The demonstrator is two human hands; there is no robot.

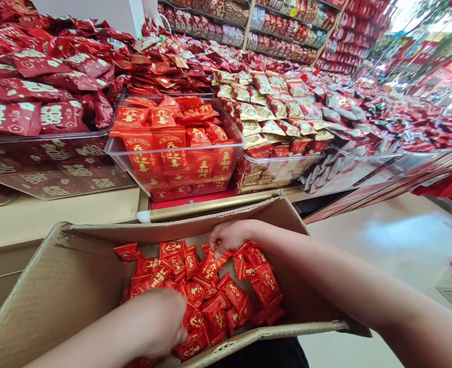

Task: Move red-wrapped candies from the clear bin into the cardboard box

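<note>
Left hand (160, 316) half-curled among red packets (215, 316)

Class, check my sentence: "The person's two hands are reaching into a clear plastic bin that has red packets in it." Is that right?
Not quite: the container is wrong. The head view shows the left hand and right hand reaching into a cardboard box, not plastic. It does have red packets in it.

One left hand (159, 317) and one right hand (229, 236) show; there is one cardboard box (70, 278). Its red packets (235, 292) number dozens, overlapping; at least three clear bins (175, 153) show.
</note>
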